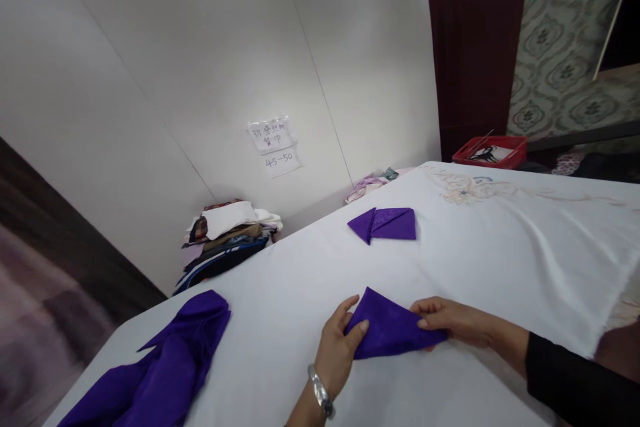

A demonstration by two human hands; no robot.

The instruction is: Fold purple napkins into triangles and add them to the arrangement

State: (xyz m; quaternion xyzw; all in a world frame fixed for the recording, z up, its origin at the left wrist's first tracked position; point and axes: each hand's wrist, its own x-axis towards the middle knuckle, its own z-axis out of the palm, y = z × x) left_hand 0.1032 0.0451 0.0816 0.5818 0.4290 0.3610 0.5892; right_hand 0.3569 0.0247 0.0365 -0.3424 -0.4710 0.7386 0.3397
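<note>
A purple cloth napkin [387, 327], folded into a rough triangle with its peak pointing away from me, is held just over the white tablecloth. My left hand [343, 340], with a silver bangle on the wrist, pinches its left edge between thumb and fingers. On the other side my right hand [447, 320] grips the right corner, thumb on top. Beyond them lies another purple napkin [393, 224], folded flat with a pointed left end. Loose purple cloth [165, 373] is heaped at the near left of the table.
White cloth covers the table [280, 320], embroidered near its far right. Folded clothes [225, 240] are stacked beyond the left edge, more fabric [367, 187] beyond the far edge. A red basket [490, 151] stands at the far right. Paper notes [274, 145] hang on the white wall.
</note>
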